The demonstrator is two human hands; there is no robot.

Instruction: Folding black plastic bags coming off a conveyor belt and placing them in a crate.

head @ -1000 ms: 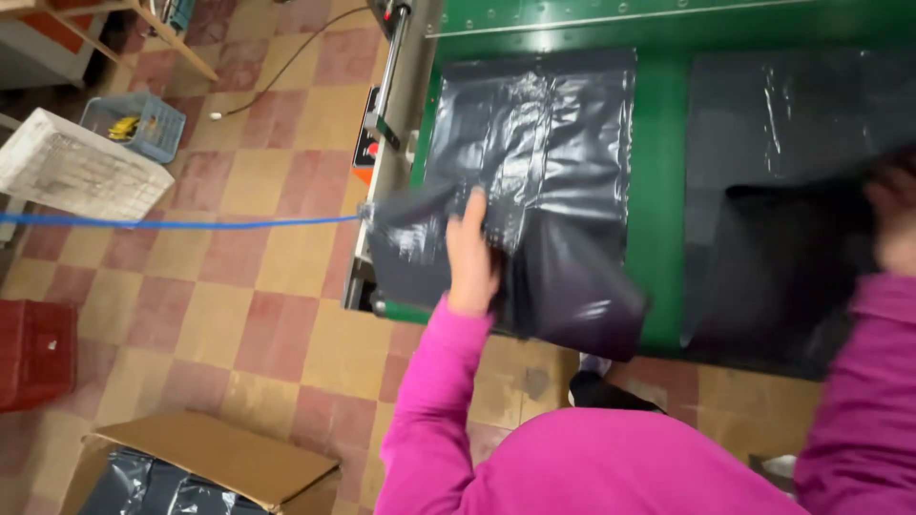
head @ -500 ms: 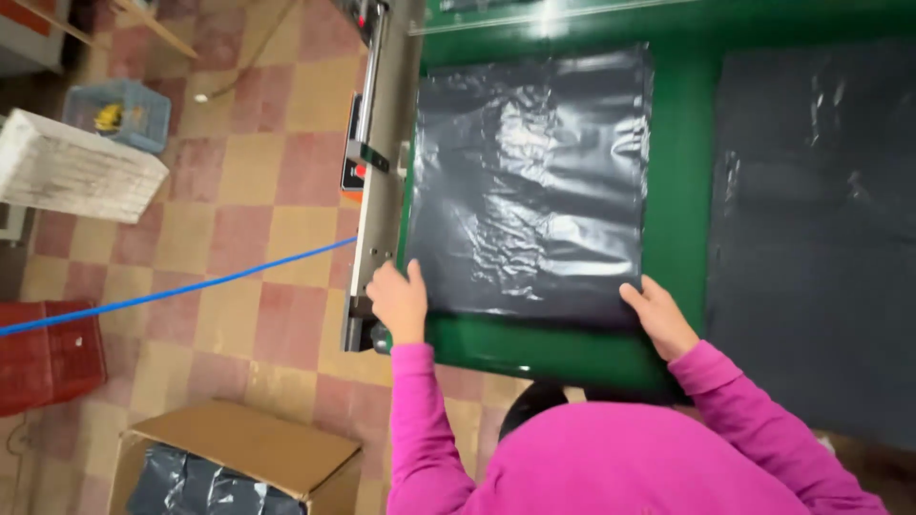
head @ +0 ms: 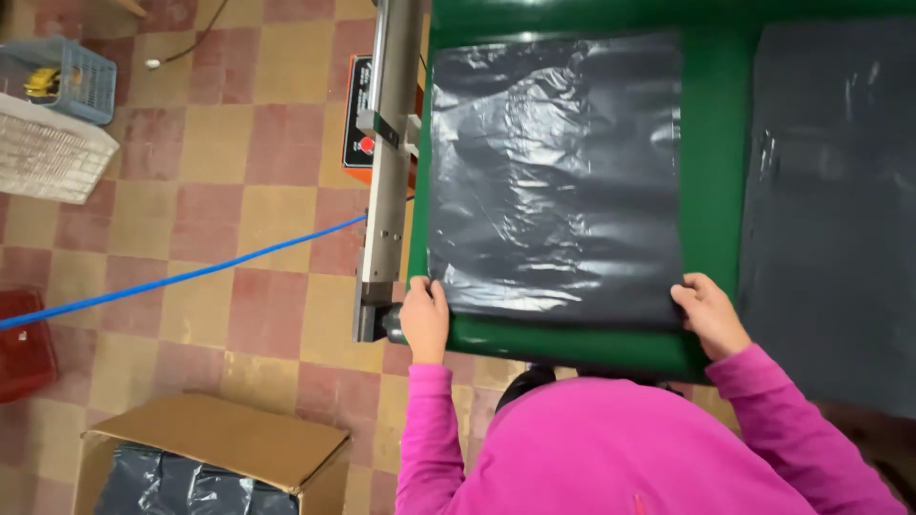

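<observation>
holding a dark grey plastic bag [head: 555, 176] by its two near corners, flat on the green table [head: 718, 181]. left hand [head: 426, 318] at the near left corner, fingers curled and closed on the bag's edge, just beside the end of the metal sealing bar [head: 389, 162]. right hand [head: 709, 313] at the near right corner, fingers likewise pinched shut on the edge. bag stretching away from both hands toward the far side of the table, its left edge lying along the bar, its near edge running straight from one hand to the other, surface shiny and lightly wrinkled. pink sleeves [head: 429, 429] reaching in from below. lying to the right on the same table, apart from the held bag, a stack of similar dark bags [head: 830, 200]. standing behind the bar, an orange control box [head: 358, 119]. trailing across the checkered tile floor [head: 219, 200], a blue hose [head: 181, 278]. sitting at lower left, an open cardboard box [head: 215, 448] with dark bags inside; at upper left, a blue basket [head: 59, 78] and a white crate [head: 52, 148].
</observation>
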